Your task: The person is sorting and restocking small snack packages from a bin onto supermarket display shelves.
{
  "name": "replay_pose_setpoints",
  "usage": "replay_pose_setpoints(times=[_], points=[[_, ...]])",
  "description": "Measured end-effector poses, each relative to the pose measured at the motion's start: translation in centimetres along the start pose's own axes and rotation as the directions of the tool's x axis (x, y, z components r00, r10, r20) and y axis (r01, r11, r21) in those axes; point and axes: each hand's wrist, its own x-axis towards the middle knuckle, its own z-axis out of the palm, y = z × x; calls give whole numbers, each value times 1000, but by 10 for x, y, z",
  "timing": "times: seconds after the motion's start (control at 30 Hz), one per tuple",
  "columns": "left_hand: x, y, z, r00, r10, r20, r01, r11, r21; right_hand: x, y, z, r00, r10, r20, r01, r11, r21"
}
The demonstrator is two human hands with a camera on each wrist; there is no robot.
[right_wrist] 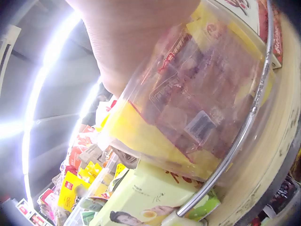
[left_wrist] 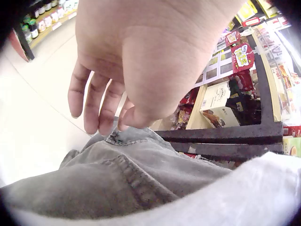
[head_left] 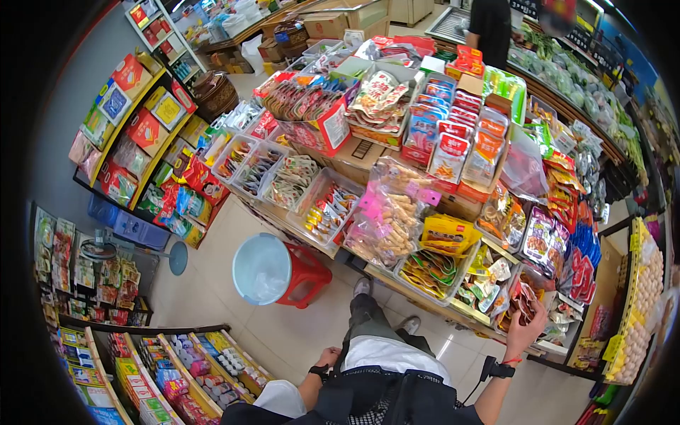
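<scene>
My right hand (head_left: 528,327) reaches into the bin at the table's front right, its thumb and fingers about a dark red packet (head_left: 524,297). In the right wrist view, the base of that hand (right_wrist: 136,40) lies over a clear plastic bin (right_wrist: 120,141) with reddish packets (right_wrist: 188,108) inside; the fingertips are hidden. Down beside the trouser leg hangs my left hand (head_left: 329,357), holding nothing. Its fingers are loosely bent in the left wrist view, where the hand (left_wrist: 136,61) is above the grey trousers (left_wrist: 122,174).
Boxes and bins of snack packets cover the table, with yellow packets (head_left: 448,235) left of the right hand. A blue bucket (head_left: 261,269) stands by a red stool (head_left: 309,275). Low shelves (head_left: 173,326) lie to the left, egg trays (head_left: 634,304) to the right. Another person (head_left: 489,32) stands beyond the table.
</scene>
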Motion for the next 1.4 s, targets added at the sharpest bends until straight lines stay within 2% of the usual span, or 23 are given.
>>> replay_pose_setpoints(times=[0.13,0.2,0.23,0.27,0.33,0.4,0.43,0.47,0.53,0.63,0.67,0.73,0.77,0.9,1.07,1.2,1.3,1.4], points=[[16,37,-31,999,-45,12,45,997,57,0,8,-1,998,12,65,-16,998,65],[33,55,-54,1000,-12,-3,12,999,-47,2,1,-4,992,44,117,-52,996,70],[39,65,-66,1000,4,-8,-5,995,-100,3,-10,-1,996,44,72,-46,999,21],[72,54,-84,997,65,31,-61,992,-111,1,-24,1,999,44,29,-44,999,-31],[96,78,-118,970,240,-48,-245,944,-221,-4,-68,2,999,25,-22,-28,988,-149],[101,146,-161,913,394,-105,-408,878,-250,-16,-107,26,995,71,-65,-72,997,-20],[94,194,-181,925,371,-82,-380,888,-260,-24,-125,39,992,98,-83,-94,994,46],[73,250,-203,929,371,-1,-361,903,-231,-29,-149,52,991,115,-66,-108,990,94],[59,323,-224,846,529,58,-511,838,-191,-35,-186,75,988,150,-24,-143,971,189],[31,404,-239,734,639,233,-644,762,-62,-60,-181,116,962,265,64,-272,935,229],[25,419,-241,776,570,269,-590,807,-9,-63,-179,121,966,257,10,-255,948,189],[6,443,-244,767,567,300,-641,668,377,-66,-168,121,965,260,47,-264,952,153],[4,450,-245,761,565,319,-635,547,545,-68,-163,121,964,261,60,-266,954,134],[17,431,-236,766,591,254,-643,718,267,-69,-160,121,964,256,66,-263,955,136],[9,435,-244,722,633,281,-691,686,230,-72,-161,127,970,243,-4,-240,960,142],[-4,458,-238,685,682,256,-728,649,221,-71,-161,126,961,274,35,-276,951,137],[10,456,-221,726,639,254,-674,734,79,-71,-161,126,957,289,37,-292,947,132],[11,457,-219,728,648,223,-678,729,92,-55,-187,107,961,268,72,-273,959,74]])
